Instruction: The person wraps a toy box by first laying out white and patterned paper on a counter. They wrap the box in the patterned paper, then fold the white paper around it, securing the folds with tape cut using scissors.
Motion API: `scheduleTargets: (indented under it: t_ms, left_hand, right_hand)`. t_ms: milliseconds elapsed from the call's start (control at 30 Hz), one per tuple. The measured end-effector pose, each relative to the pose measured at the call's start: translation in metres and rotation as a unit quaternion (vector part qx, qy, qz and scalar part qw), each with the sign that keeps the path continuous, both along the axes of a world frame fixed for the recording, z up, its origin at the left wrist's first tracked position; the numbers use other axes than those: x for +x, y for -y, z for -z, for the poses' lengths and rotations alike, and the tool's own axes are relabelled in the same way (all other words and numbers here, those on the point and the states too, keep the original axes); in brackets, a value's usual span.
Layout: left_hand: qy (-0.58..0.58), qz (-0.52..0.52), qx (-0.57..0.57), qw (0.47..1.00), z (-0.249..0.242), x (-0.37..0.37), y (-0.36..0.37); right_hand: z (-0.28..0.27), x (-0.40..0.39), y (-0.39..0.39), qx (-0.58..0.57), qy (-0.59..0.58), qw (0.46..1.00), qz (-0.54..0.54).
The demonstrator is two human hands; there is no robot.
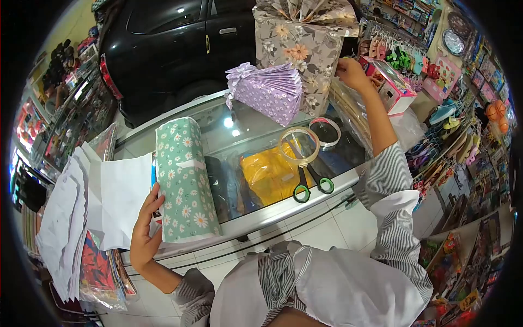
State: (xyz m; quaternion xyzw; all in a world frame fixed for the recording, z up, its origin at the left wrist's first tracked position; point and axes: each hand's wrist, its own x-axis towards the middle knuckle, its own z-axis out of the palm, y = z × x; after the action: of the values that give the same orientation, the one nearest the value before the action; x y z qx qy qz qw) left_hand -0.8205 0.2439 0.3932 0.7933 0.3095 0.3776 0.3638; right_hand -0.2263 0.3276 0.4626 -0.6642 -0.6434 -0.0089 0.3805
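Observation:
A green daisy-patterned wrapped package lies on the glass counter, with my left hand against its left edge, the fingers stretched along it. My right hand reaches to the far right beside a tall grey floral wrapped package; its fingertips are partly hidden behind the wrap and plastic. A purple flowered package with a pleated fan leans near the tall one. Two tape rolls and scissors with green-ringed handles lie on the glass, the larger roll over the blades.
White paper sheets and stacked papers cover the counter's left end. A pink-and-white box and clear plastic bags are at the right. Behind the counter stands a black car. Hanging goods line the right side.

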Motion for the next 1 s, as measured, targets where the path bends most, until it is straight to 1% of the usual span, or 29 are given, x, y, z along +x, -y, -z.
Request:
scheduleTargets:
  t_ms: [67, 167, 267, 367, 467, 567, 633, 700, 767, 833, 867, 900, 933, 1000]
  left_hand:
    - [0.003, -0.001, 0.000, 1.000, 0.000, 0.000, 0.000]
    - [0.003, -0.003, 0.005, 1.000, 0.002, 0.000, 0.000]
    - [0.004, 0.001, 0.013, 1.000, 0.003, 0.000, -0.001]
    - [0.007, 0.005, 0.017, 1.000, 0.003, 0.000, -0.001]
    - [0.000, 0.000, 0.023, 1.000, 0.003, 0.001, -0.001]
    - [-0.015, -0.004, 0.031, 0.999, -0.001, 0.002, 0.000]
    - [-0.028, 0.002, 0.039, 0.999, -0.005, 0.003, 0.001]
    - [-0.027, 0.001, 0.074, 0.997, 0.000, 0.000, -0.002]
    - [-0.008, -0.005, 0.127, 0.992, -0.008, 0.004, 0.002]
    - [0.005, -0.050, 0.130, 0.990, -0.016, -0.004, 0.011]
    - [0.013, -0.072, 0.131, 0.989, -0.021, -0.010, 0.015]
    - [-0.059, -0.152, 0.166, 0.973, -0.029, -0.020, 0.016]
    - [-0.104, -0.236, 0.189, 0.947, -0.033, -0.032, 0.016]
    - [-0.157, -0.352, 0.206, 0.899, -0.040, -0.054, 0.017]
  right_hand:
    - [-0.003, 0.004, -0.005, -0.080, -0.054, 0.995, -0.020]
    - [-0.005, 0.001, 0.000, -0.114, -0.127, 0.984, -0.054]
    - [-0.014, -0.012, 0.011, -0.107, -0.222, 0.968, -0.042]
    - [-0.012, -0.018, 0.027, -0.037, -0.198, 0.975, -0.091]
    - [-0.009, -0.038, 0.056, 0.054, -0.081, 0.995, 0.001]
    - [-0.018, -0.083, 0.093, 0.107, -0.048, 0.993, 0.010]
    - [-0.032, -0.142, 0.124, 0.057, -0.029, 0.997, -0.046]
    - [-0.041, -0.194, 0.145, -0.017, -0.016, 0.992, -0.124]
    - [-0.035, -0.239, 0.151, -0.014, 0.009, 0.971, -0.239]
    - [-0.026, -0.274, 0.144, -0.018, 0.051, 0.946, -0.320]
    - [-0.022, -0.290, 0.142, -0.027, 0.061, 0.939, -0.338]
    - [-0.018, -0.305, 0.139, -0.035, 0.072, 0.932, -0.355]
    - [-0.015, -0.317, 0.136, -0.044, 0.083, 0.924, -0.371]
    - [-0.002, -0.335, 0.125, -0.040, 0.042, 0.930, -0.362]
